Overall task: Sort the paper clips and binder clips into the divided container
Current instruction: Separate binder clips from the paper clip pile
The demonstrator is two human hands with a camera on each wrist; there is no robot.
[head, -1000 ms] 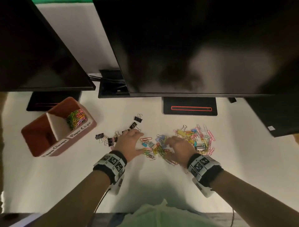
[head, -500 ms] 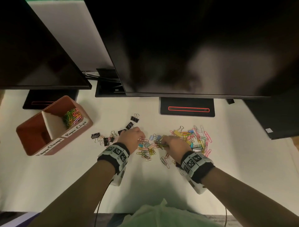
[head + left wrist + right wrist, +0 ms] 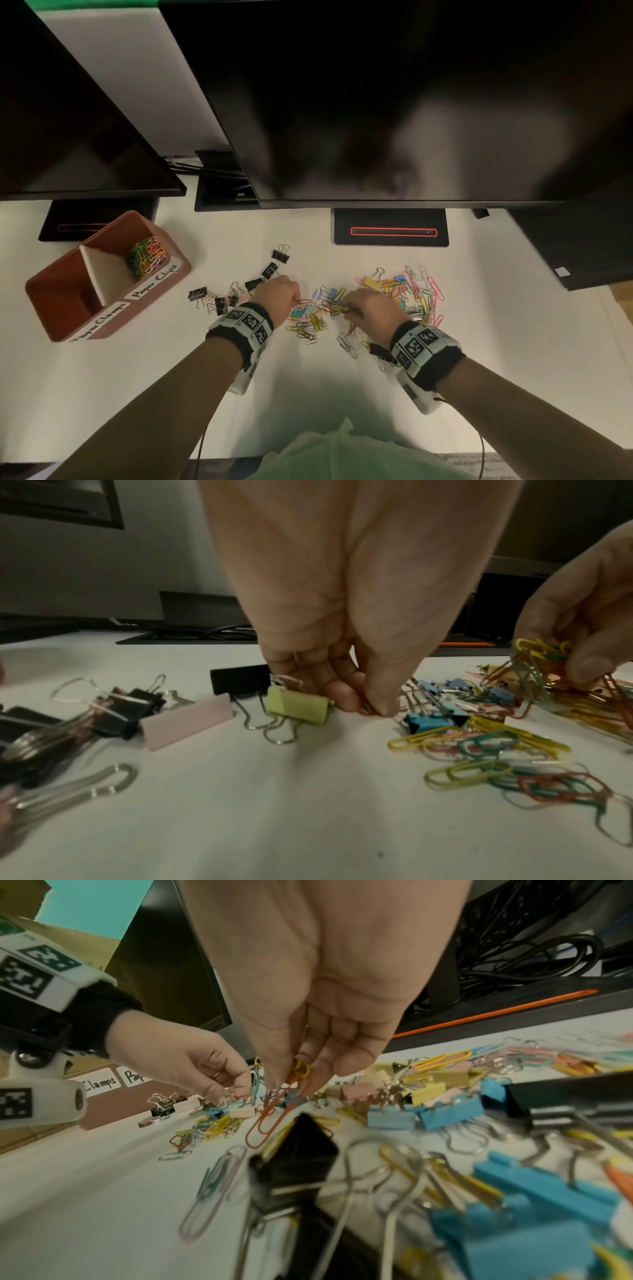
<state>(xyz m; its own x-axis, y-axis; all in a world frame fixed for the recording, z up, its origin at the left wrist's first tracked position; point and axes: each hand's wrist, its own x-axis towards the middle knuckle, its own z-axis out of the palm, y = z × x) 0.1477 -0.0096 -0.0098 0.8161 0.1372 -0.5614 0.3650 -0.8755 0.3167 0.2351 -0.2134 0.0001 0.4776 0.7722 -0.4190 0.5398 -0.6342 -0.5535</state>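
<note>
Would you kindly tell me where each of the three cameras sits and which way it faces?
Head: above the white desk, looking down at the divided container and scattered clips; both forearms show.
Left wrist: low, looking along the left hand, which pinches a red paper clip.
Right wrist: low, looking along the right hand, which holds a bunch of paper clips.
Both wrist views also show the opposite hand.
</note>
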